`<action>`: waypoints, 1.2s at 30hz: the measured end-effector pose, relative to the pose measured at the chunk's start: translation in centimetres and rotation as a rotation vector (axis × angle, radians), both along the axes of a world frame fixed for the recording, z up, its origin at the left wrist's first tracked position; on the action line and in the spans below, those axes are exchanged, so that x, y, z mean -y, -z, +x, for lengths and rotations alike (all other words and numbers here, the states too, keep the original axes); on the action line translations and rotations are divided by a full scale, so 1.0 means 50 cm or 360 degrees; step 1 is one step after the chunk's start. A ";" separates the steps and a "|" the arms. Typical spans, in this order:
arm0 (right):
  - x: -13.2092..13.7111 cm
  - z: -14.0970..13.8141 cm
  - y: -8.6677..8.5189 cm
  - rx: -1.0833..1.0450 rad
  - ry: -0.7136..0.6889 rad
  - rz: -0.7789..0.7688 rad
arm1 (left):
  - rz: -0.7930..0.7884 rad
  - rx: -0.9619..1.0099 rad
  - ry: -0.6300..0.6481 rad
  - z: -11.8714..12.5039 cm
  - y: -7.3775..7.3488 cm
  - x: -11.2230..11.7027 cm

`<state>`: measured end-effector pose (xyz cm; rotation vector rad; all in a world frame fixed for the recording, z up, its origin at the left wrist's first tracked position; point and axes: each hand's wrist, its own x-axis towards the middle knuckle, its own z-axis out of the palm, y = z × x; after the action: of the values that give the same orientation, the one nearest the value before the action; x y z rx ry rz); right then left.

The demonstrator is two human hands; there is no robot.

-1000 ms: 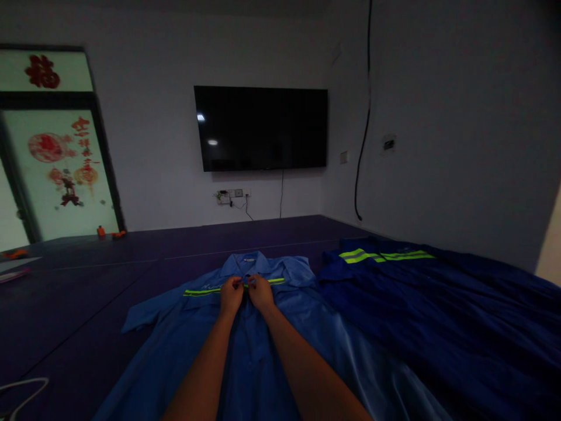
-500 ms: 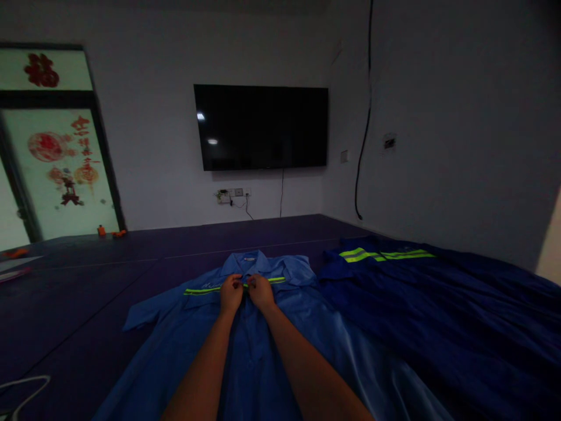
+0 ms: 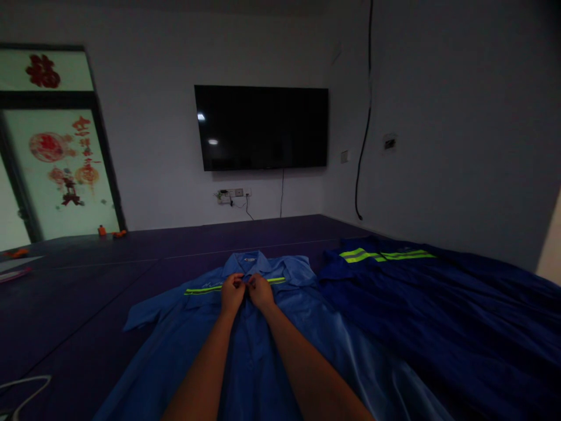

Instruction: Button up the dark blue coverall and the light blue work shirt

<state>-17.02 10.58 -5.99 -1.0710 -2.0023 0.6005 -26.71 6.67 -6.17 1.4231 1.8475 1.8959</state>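
A light blue work shirt (image 3: 184, 327) with a yellow-green reflective stripe lies flat, front up, on a dark purple surface (image 3: 87, 275), its collar pointing away from me. My left hand (image 3: 231, 294) and my right hand (image 3: 262, 292) rest side by side on the shirt's chest, just below the collar. Both are closed in a pinch on the shirt's front edges at the stripe line, their fingertips almost touching. What sits between the fingertips is too small and dark to make out.
A darker blue garment (image 3: 438, 310) with reflective stripes is spread to the right, touching the shirt. A black television (image 3: 262, 128) hangs on the far wall above a socket with cables. A door with red decorations (image 3: 61, 169) stands at left. A white cable (image 3: 21, 389) lies at bottom left.
Both hands have stayed pinched on the shirt front, shifting only very slightly upward toward the collar. The garments have not moved.
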 end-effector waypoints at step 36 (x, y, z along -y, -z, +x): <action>0.001 0.001 -0.002 -0.0173 0.0075 -0.0041 | -0.0080 0.0226 -0.0143 0.004 -0.003 0.008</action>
<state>-17.00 10.51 -5.89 -1.0754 -1.8750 0.6476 -26.49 6.27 -6.04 1.1769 1.9065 1.9218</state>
